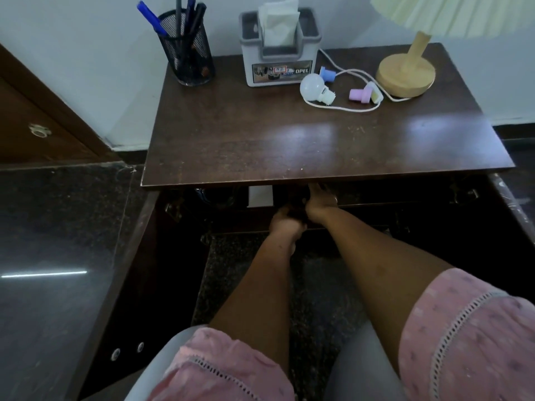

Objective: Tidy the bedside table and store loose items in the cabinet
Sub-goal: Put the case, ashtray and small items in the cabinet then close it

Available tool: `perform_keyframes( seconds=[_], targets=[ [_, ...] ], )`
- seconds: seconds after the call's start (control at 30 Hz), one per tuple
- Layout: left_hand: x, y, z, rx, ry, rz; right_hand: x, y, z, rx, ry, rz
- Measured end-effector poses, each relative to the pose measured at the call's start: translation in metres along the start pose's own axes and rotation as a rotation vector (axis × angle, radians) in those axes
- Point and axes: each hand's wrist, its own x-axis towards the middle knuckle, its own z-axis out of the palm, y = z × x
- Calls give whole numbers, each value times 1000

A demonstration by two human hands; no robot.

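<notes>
The dark wooden bedside table (289, 140) carries a white bulb (314, 89), a blue plug piece (326, 73), a pink plug piece (360, 94) and a looped white cord (347, 110). Below its front edge the cabinet (376, 204) stands open. Both my hands reach into it. My left hand (285, 222) and my right hand (320, 201) close around a dark object (299, 208) between them; what it is I cannot tell. A white item (260, 196) sits inside the cabinet to the left of my hands.
At the back of the table stand a black mesh pen holder (188, 53), a grey tissue holder (279, 50) and a lamp with a wooden base (405, 75). The open cabinet doors (124, 270) flank my arms. A wooden door (34, 123) is at left.
</notes>
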Motion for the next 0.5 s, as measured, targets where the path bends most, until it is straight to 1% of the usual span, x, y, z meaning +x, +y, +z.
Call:
perform_keyframes(
  seconds=[0.07, 0.13, 0.2, 0.27, 0.33, 0.5],
  targets=[
    [-12, 5, -9, 268, -73, -42, -17, 4, -10, -171, -148, 4],
    [-26, 14, -23, 483, -127, -30, -36, 5, -20, -256, -292, 9],
    [-44, 20, -32, 550, -146, 19, -54, 4, -31, -357, -412, 9],
    [-64, 22, -38, 590, -159, 69, -75, -1, -44, -429, -479, 15],
    [-81, 20, -40, 615, -158, 99, -95, -6, -55, -408, -486, 6],
    [-118, 14, -45, 627, -101, 200, -135, -14, -68, -254, -368, -56]
  ],
)
